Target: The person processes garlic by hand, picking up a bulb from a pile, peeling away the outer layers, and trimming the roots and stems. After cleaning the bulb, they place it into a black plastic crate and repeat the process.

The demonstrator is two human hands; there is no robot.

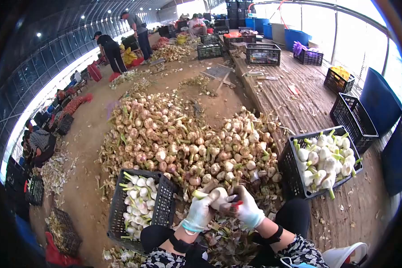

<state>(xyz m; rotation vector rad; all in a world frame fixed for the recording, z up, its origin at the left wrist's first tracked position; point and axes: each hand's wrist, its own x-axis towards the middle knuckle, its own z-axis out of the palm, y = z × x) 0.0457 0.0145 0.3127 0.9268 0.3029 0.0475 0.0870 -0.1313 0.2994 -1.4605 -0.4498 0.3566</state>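
My left hand (199,213), in a pale glove, is closed around a white garlic bulb (219,199) whose greenish stem points left. Against the bulb's right side, my gloved right hand (249,210) has its fingers curled in; a small red thing (238,204) shows among them, too small to name. Just beyond my hands lies a large heap of unpeeled garlic (178,138). A black crate (166,203) of small white bulbs stands at my left, and another black crate (295,176) of larger white bulbs at my right. Loose peelings (230,239) lie below my hands.
A raised wooden platform (281,98) runs along the right, with more black crates (353,118) and blue barrels (382,96) on it. A white bucket (344,255) is near my right knee. Other people (109,51) stand or sit farther back and along the left.
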